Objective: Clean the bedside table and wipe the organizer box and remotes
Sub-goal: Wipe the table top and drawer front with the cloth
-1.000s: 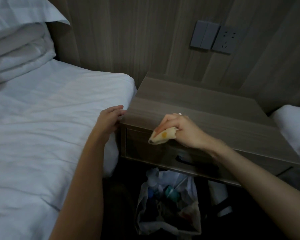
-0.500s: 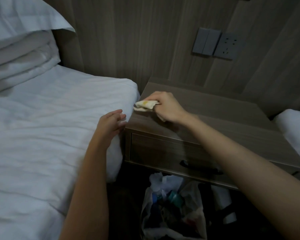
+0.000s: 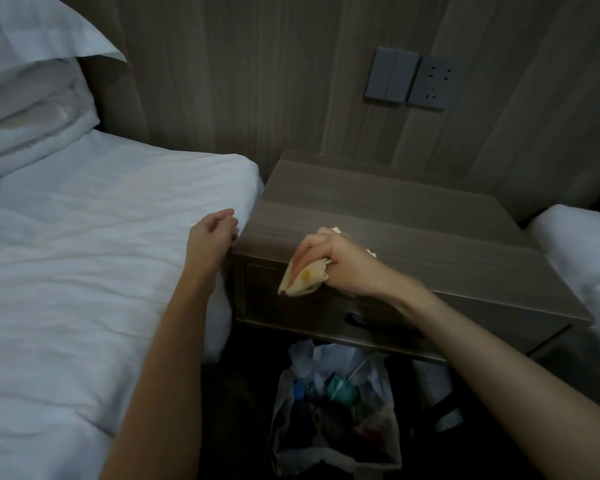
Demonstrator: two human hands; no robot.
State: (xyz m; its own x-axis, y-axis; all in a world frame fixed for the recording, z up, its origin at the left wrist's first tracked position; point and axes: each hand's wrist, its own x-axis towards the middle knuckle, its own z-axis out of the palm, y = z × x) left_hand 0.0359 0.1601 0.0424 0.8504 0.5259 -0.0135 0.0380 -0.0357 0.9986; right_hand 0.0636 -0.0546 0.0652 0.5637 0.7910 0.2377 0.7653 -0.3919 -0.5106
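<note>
R-hand grip is clutching yellowish cloth at edge of grey-brown wooden worktop; overhanging corner is risking dropping into white rubbish bag below grip.

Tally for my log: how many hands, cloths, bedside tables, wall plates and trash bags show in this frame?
2 hands: left hand, right hand
1 cloth
1 bedside table
2 wall plates: switch, socket
1 trash bag
Total: 7
</note>
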